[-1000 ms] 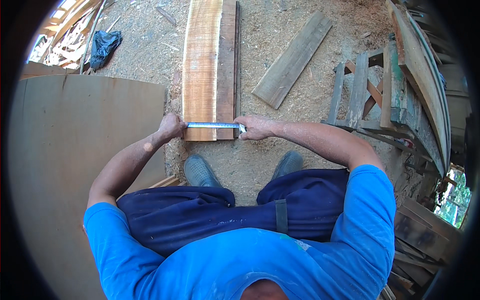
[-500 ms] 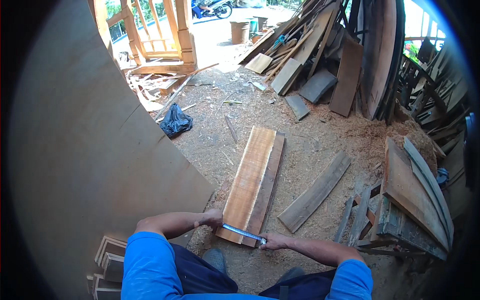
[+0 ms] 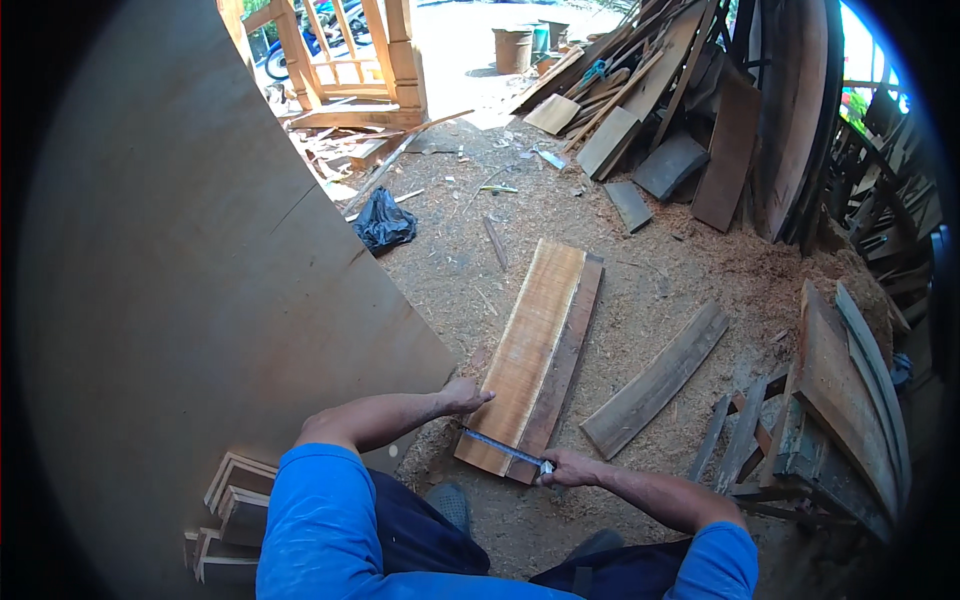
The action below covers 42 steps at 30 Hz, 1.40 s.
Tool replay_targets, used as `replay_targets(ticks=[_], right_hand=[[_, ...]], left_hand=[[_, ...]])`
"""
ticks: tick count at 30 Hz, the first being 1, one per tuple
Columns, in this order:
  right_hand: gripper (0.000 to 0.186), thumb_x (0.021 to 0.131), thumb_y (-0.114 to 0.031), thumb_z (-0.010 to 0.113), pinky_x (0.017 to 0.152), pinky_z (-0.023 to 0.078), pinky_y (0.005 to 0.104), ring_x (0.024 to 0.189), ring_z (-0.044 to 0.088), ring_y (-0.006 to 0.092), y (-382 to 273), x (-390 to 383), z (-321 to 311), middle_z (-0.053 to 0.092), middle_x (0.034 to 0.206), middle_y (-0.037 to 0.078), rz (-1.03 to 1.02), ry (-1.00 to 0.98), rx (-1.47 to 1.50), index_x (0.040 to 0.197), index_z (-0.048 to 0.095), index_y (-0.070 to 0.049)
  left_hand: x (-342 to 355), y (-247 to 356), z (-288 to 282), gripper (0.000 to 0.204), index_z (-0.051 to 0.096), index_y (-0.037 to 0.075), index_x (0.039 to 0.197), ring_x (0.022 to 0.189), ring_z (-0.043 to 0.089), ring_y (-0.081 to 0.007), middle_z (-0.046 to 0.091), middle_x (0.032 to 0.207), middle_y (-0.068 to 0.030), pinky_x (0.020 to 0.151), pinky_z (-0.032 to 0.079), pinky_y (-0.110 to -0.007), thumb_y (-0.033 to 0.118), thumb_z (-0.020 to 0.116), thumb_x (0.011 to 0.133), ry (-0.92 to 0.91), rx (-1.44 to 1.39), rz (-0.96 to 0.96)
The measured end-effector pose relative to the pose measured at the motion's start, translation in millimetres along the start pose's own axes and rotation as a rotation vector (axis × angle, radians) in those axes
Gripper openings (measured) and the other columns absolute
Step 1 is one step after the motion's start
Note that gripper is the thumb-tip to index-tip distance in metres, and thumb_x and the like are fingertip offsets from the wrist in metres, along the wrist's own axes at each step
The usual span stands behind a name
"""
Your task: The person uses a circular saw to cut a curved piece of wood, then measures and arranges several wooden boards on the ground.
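A long reddish-brown board (image 3: 535, 330) with a pale streak lies on the ground before me, a darker strip of wood (image 3: 575, 345) running along its right side. Across its near end stretches the thin blade of a tape measure (image 3: 546, 467). My right hand (image 3: 572, 468) is closed around the tape's case at the board's right near corner. My left hand (image 3: 466, 396) is over the board's left edge, off the blade, with a finger stretched out toward the wood. The blade's free end rests near the left edge.
A loose grey-brown plank (image 3: 655, 380) lies to the right, beside a wooden stand (image 3: 770, 430) bearing curved boards. A large flat sheet (image 3: 230, 260) fills the left side. Wood scraps (image 3: 640, 90) are piled at the back right; a black plastic bag (image 3: 384, 221) sits beyond the sheet.
My left hand has let go of the blade's end and moved up along the board's left edge. My right hand still holds the tape. The view has shifted left.
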State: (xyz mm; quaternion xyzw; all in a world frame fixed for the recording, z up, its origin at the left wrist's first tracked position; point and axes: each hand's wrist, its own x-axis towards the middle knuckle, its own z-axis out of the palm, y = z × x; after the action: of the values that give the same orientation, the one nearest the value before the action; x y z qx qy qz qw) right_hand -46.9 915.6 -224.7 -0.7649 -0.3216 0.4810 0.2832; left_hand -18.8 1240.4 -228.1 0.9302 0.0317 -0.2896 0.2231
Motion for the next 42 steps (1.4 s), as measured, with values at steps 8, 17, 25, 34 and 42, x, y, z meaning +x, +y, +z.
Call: replay_targets(ticks=[8, 17, 25, 34, 42], right_hand=[[0.052, 0.078, -0.034, 0.076, 0.103, 0.043, 0.048, 0.12, 0.049, 0.0423, 3.6, 31.4, -13.5, 0.052, 0.123, 0.027, 0.01, 0.279, -0.043, 0.118, 0.062, -0.006], [0.049, 0.076, -0.033, 0.077, 0.094, 0.046, 0.0508, 0.112, 0.051, 0.0458, -7.4, 27.6, 14.0, 0.05, 0.114, 0.028, -0.044, 0.327, 0.036, 0.114, 0.062, -0.007], [0.049, 0.078, -0.029, 0.076, 0.091, 0.047, 0.0508, 0.101, 0.056, 0.047, -5.2, 30.0, 6.3, 0.048, 0.108, 0.032, -0.11, 0.222, -0.016, 0.117, 0.059, -0.006], [0.053, 0.079, -0.025, 0.076, 0.09, 0.049, 0.0455, 0.105, 0.06, 0.0385, 26.4, 5.9, -28.7, 0.057, 0.112, 0.02, -0.169, 0.192, -0.053, 0.124, 0.056, -0.003], [0.058, 0.084, -0.031, 0.072, 0.09, 0.047, 0.0443, 0.104, 0.061, 0.0364, 64.8, -54.0, -45.8, 0.061, 0.107, 0.02, 0.027, 0.181, -0.044, 0.13, 0.049, -0.005]], left_hand=[[15.9, -15.1, 7.2, 0.058, 0.069, -0.005, 0.084, 0.067, 0.065, -0.0264, 0.065, 0.069, -0.0144, 0.064, 0.05, -0.043, 0.049, 0.055, 0.098, 0.018, -0.38, -0.14], [22.1, -19.8, 2.7, 0.055, 0.062, -0.002, 0.108, 0.08, 0.061, -0.0265, 0.06, 0.09, -0.0142, 0.071, 0.055, -0.043, 0.052, 0.051, 0.1, -0.064, -0.819, -0.282], [4.7, -4.2, -11.4, 0.057, 0.054, -0.001, 0.131, 0.1, 0.066, -0.0289, 0.065, 0.115, -0.0187, 0.085, 0.054, -0.045, 0.048, 0.046, 0.103, -0.228, -0.883, -0.232], [26.2, -16.9, 0.7, 0.046, 0.061, -0.005, 0.121, 0.086, 0.068, -0.0267, 0.067, 0.105, -0.0171, 0.068, 0.059, -0.039, 0.035, 0.057, 0.1, -0.13, -0.738, -0.243], [27.2, -8.5, 1.1, 0.045, 0.064, -0.006, 0.11, 0.07, 0.062, -0.0205, 0.061, 0.084, -0.0101, 0.057, 0.055, -0.037, 0.037, 0.063, 0.097, -0.122, -0.513, -0.226]])
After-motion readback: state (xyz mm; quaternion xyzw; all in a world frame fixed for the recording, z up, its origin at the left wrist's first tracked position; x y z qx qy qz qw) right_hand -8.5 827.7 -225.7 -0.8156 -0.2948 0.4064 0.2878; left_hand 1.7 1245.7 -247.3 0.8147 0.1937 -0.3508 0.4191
